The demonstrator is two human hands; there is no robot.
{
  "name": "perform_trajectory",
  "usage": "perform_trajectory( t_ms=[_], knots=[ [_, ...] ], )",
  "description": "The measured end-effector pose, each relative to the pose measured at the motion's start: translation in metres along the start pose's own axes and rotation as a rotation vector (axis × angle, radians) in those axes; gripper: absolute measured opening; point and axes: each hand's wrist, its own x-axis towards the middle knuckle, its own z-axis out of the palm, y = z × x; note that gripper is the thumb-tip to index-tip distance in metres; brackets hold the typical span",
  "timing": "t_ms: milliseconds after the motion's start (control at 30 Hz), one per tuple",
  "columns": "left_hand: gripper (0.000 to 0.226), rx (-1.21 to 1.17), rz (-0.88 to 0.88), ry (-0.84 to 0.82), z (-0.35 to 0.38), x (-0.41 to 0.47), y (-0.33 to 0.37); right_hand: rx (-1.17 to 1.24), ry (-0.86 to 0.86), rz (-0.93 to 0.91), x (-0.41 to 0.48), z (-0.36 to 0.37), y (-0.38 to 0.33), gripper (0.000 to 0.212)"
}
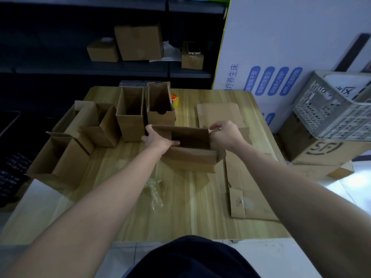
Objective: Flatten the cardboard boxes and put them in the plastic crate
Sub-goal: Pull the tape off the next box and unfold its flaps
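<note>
An open cardboard box (190, 157) sits in the middle of the wooden table (180, 217). My left hand (157, 138) grips its left wall and my right hand (226, 134) grips its right top edge. Several more open boxes stand behind and to the left: two upright ones (130, 117) (159, 105), another (100, 125) and a large one (58, 159). Flattened cardboard (218, 115) lies at the back right, and another flat sheet (251, 193) at the right front. The grey plastic crate (333, 109) rests tilted on a big carton off the table's right side.
A crumple of clear tape (154, 191) lies on the table in front of the held box. A tape roll (175, 100) stands behind the upright boxes. Dark shelves (140, 67) with boxes are at the back. A keyboard (12, 169) is at the left. A white printed panel (281, 57) stands at the right.
</note>
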Motion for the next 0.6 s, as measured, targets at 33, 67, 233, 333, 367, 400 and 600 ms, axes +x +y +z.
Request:
perform_trajectory(
  t_ms=[33,67,233,333,367,400,600],
  knots=[
    [0.099,0.010,-0.013,0.018,0.000,0.001,-0.001,0.012,-0.004,-0.009,0.001,-0.001,-0.001,0.030],
    [0.096,0.017,-0.023,0.039,0.000,0.001,-0.001,0.029,-0.009,-0.016,0.001,-0.001,-0.001,0.026],
    [0.069,-0.099,0.057,0.082,0.004,-0.002,-0.004,0.063,0.106,0.020,0.003,-0.004,-0.005,0.019],
    [0.041,-0.299,0.046,0.006,0.004,-0.001,-0.003,0.019,0.166,0.100,0.002,-0.005,0.002,0.016],
    [0.038,-0.358,0.022,-0.032,0.005,0.000,-0.003,0.030,0.165,0.121,0.001,-0.005,0.005,0.017],
    [0.039,-0.426,-0.010,-0.061,0.006,-0.001,-0.002,0.046,0.147,0.139,0.000,-0.005,0.007,0.017],
    [0.036,-0.887,-0.146,-0.090,0.015,-0.005,0.003,0.238,-0.215,0.215,-0.003,-0.009,0.008,0.038]
  ],
)
